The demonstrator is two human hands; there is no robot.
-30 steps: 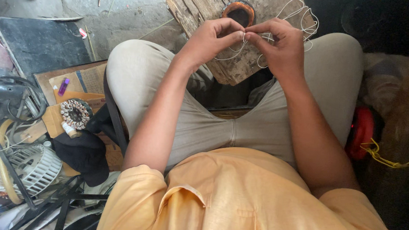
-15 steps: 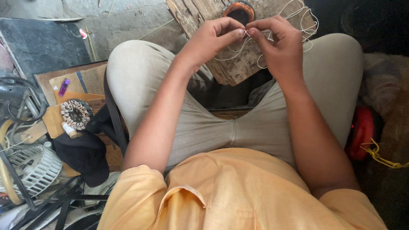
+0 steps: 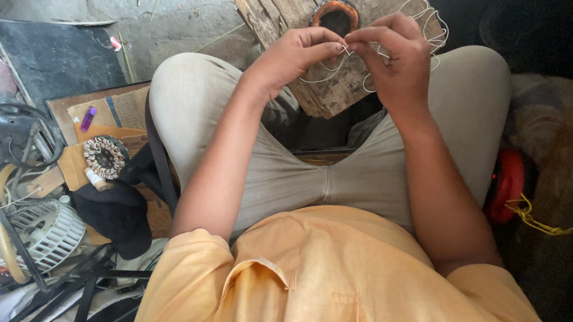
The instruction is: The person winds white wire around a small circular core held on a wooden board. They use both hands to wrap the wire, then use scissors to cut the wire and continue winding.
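Single head-worn view, looking steeply down the wearer's own chest and lap, close on both raised hands at the top edge, cluttered floor along the left side, no second view to overlap

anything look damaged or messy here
The wood block under the hands is cracked and splintered at its edges. Left of the person, a fan guard, a wound coil and cables lie in a jumbled heap on the floor.
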